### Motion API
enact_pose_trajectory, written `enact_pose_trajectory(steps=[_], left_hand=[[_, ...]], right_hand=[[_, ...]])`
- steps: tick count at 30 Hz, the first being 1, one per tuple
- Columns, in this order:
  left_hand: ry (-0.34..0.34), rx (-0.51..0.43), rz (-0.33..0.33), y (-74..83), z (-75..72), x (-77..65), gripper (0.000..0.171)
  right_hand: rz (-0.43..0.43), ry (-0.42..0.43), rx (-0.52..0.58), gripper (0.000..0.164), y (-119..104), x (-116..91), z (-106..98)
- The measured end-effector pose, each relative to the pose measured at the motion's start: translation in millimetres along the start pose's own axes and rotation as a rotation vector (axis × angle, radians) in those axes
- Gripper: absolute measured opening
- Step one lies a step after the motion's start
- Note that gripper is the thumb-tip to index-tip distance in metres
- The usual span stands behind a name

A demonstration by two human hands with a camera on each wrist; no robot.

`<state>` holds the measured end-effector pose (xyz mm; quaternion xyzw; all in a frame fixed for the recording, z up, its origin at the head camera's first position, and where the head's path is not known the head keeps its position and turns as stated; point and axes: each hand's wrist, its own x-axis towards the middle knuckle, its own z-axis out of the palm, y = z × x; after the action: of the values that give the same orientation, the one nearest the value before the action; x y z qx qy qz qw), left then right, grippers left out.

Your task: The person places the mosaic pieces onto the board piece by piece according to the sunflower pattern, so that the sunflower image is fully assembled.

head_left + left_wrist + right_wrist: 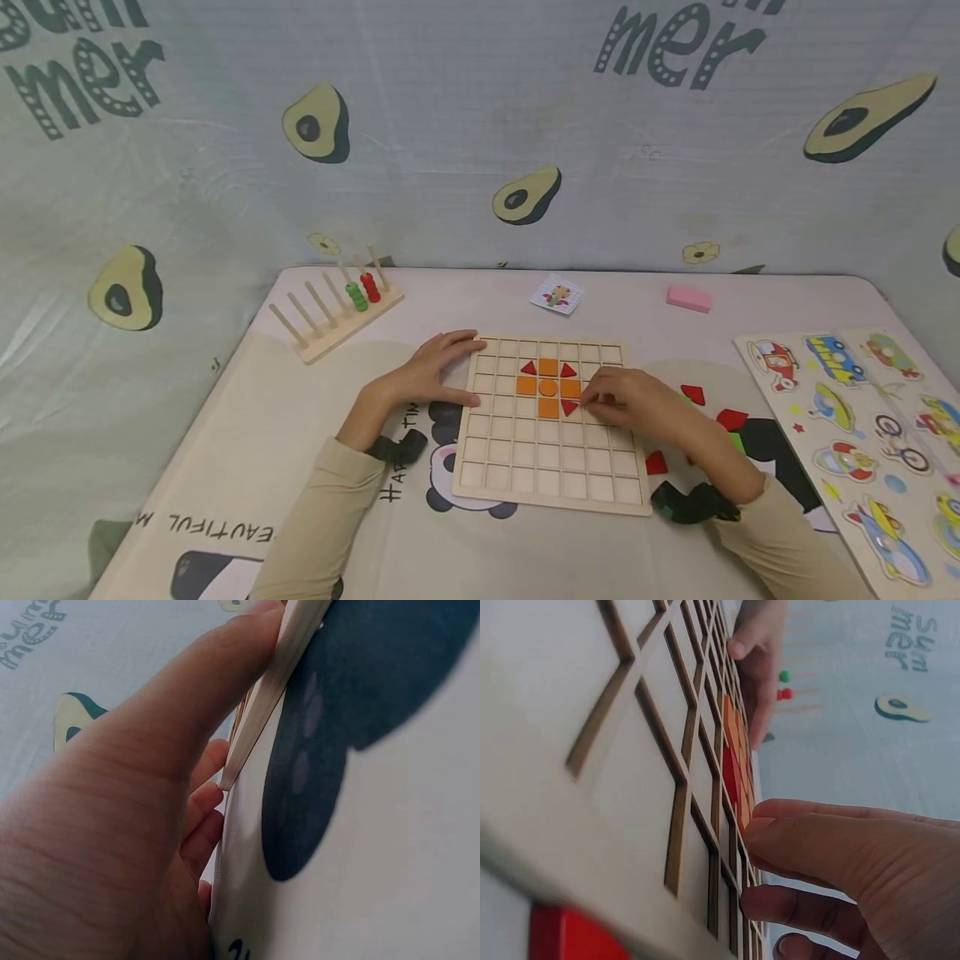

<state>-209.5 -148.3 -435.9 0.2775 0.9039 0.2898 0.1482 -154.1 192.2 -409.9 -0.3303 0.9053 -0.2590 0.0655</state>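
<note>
A wooden grid board [525, 467] lies on the table between both hands. In its upper cells, several orange squares [548, 407] surround an orange circle [548, 387], with red triangles [528, 367] at three diagonal corners. My left hand [423, 373] rests against the board's left side, fingers on the upper corner and thumb on the edge; the left wrist view shows the thumb [217, 667] against the rim. Fingertips of my right hand [633, 402] touch down beside the lower-right red triangle [570, 407]. In the right wrist view, no piece shows between the right fingers [802, 840].
A peg stand [348, 325] with green and red beads is at back left. A picture card [557, 295] and pink block [688, 298] lie at the back. Right of the board are loose red pieces [693, 394], a black sheet [776, 458] and a picture puzzle board [813, 442].
</note>
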Motion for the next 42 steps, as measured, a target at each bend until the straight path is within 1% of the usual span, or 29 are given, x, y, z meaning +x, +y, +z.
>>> enact_pose_trajectory(steps=[10, 15, 20, 25, 29, 31, 33, 38, 42], left_hand=[[0.013, -0.014, 0.014, -0.4, -0.3, -1.2, 0.084], [0.010, -0.013, 0.019, 0.6, -0.7, -1.7, 0.084], [0.012, -0.023, 0.017, -0.1, -1.4, -1.8, 0.084], [0.011, -0.030, 0.018, 0.2, -1.8, -2.2, 0.084], [0.008, -0.028, 0.018, 0.6, -1.8, -2.7, 0.084], [0.008, -0.027, 0.019, 0.5, -1.5, -2.4, 0.084], [0.010, -0.025, 0.023, 0.3, -1.4, -2.1, 0.084], [0.011, -0.033, 0.034, -1.9, -0.8, -0.6, 0.084], [0.012, -0.037, 0.032, -2.4, -0.1, 0.0, 0.084]], right_hand=[[0.018, 0.055, 0.001, 0.011, 9, -21, -15], [0.037, 0.070, 0.000, 0.010, 14, -31, -18], [0.050, 0.087, 0.028, 0.012, 20, -42, -24], [0.007, 0.119, 0.049, 0.015, 29, -52, -33], [-0.021, 0.149, 0.033, 0.017, 37, -59, -40], [-0.003, 0.150, 0.022, 0.016, 41, -63, -44], [0.035, 0.139, 0.012, 0.014, 43, -66, -48], [0.134, 0.085, 0.011, 0.013, 46, -75, -59], [0.169, 0.052, 0.031, 0.014, 50, -82, -65]])
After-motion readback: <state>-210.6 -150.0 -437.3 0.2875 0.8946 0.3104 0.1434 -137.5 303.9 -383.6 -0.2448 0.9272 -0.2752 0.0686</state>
